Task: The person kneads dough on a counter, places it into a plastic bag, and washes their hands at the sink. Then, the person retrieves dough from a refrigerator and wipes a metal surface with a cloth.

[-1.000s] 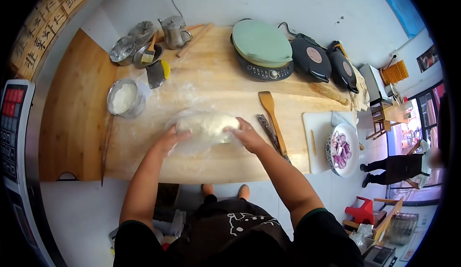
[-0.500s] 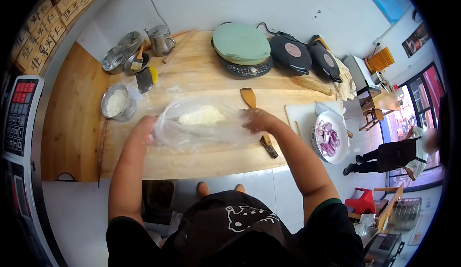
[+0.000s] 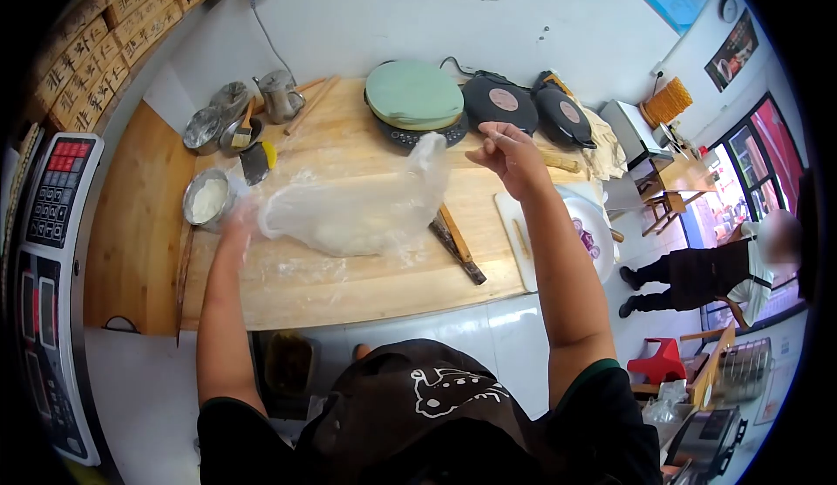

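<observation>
A clear plastic bag point(image 3: 349, 210) with pale dough inside lies across the floured wooden table; the dough shows only faintly through it. The bag's right end stands up loosely. My right hand point(image 3: 516, 158) is raised to the right of that end, apart from it, fingers half bent and spread with nothing visible in them. My left hand point(image 3: 240, 216), smeared by motion, is at the bag's left edge; whether it grips the plastic cannot be made out. Close to that hand stands a metal container of flour point(image 3: 209, 199). A long-handled wooden spatula point(image 3: 455, 239) lies partly under the bag's right side.
At the back are a round electric griddle point(image 3: 414, 97), two black appliances point(image 3: 501, 103) and a metal pot point(image 3: 281, 97). A scraper point(image 3: 255, 164) lies near the bowls. To the right, a bowl of sliced onion point(image 3: 602, 239) rests on a white board point(image 3: 514, 241). Another person point(image 3: 711, 276) stands farther right.
My right hand has let go of the bag and risen up and away. The bag's right end has lifted and covers the dough more. My left hand has moved slightly left.
</observation>
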A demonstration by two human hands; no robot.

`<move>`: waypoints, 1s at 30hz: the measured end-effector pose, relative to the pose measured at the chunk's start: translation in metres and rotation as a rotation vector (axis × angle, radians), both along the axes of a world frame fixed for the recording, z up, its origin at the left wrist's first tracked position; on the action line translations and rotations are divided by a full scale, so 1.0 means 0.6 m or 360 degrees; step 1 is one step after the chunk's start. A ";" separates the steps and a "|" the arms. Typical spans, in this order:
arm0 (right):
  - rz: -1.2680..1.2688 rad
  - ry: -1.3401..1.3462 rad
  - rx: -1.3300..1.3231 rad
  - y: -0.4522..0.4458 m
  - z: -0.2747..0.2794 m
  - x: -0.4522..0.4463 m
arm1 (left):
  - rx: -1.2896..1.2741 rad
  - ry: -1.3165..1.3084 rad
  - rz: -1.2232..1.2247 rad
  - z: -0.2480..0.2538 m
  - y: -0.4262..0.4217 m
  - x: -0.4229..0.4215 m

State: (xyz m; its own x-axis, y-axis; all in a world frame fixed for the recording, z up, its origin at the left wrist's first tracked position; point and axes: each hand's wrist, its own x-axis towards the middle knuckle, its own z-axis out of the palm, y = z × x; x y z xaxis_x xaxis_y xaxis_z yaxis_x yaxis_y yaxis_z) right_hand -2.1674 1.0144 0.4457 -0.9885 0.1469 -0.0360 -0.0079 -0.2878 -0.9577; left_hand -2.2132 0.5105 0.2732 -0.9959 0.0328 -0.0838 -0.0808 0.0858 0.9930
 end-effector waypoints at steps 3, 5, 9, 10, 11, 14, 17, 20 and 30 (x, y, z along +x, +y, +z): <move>0.0215 -0.0183 0.0600 -0.009 -0.042 0.030 | -0.0338 -0.0244 -0.0380 -0.111 -0.014 0.006; 0.0394 -0.0358 0.0986 -0.028 -0.105 0.038 | -0.0703 -0.0208 -0.0394 -0.068 0.053 0.029; 0.0306 -0.0207 0.0804 -0.132 -0.181 0.006 | -0.0650 0.0207 -0.0528 -0.102 0.156 -0.015; 0.0320 -0.0258 0.0700 -0.157 -0.199 -0.010 | -0.0593 0.0077 -0.0670 -0.093 0.170 -0.023; 0.0369 -0.0364 0.0646 -0.180 -0.216 -0.027 | -0.0535 -0.0057 -0.0814 -0.084 0.189 -0.029; 0.0478 -0.0027 0.1694 -0.269 -0.290 -0.087 | -0.1097 -0.0183 -0.1029 -0.039 0.245 0.003; 0.0507 0.0266 0.2132 -0.370 -0.219 -0.052 | -0.0988 0.0013 -0.1092 -0.064 0.247 0.019; 0.0700 0.0443 0.2411 -0.393 -0.185 -0.053 | -0.0730 0.0402 -0.0597 -0.101 0.243 0.036; 0.1031 0.2035 0.2907 -0.272 -0.127 -0.007 | -0.0161 -0.0370 -0.0687 0.006 0.237 0.040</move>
State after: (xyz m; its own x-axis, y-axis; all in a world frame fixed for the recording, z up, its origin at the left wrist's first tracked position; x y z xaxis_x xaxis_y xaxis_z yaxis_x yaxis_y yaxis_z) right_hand -2.1717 0.8514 0.3692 -0.3054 -0.9359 0.1754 -0.8931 0.3454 0.2882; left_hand -2.1892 0.6525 0.2769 -0.8479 0.4182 -0.3260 -0.2347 0.2552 0.9380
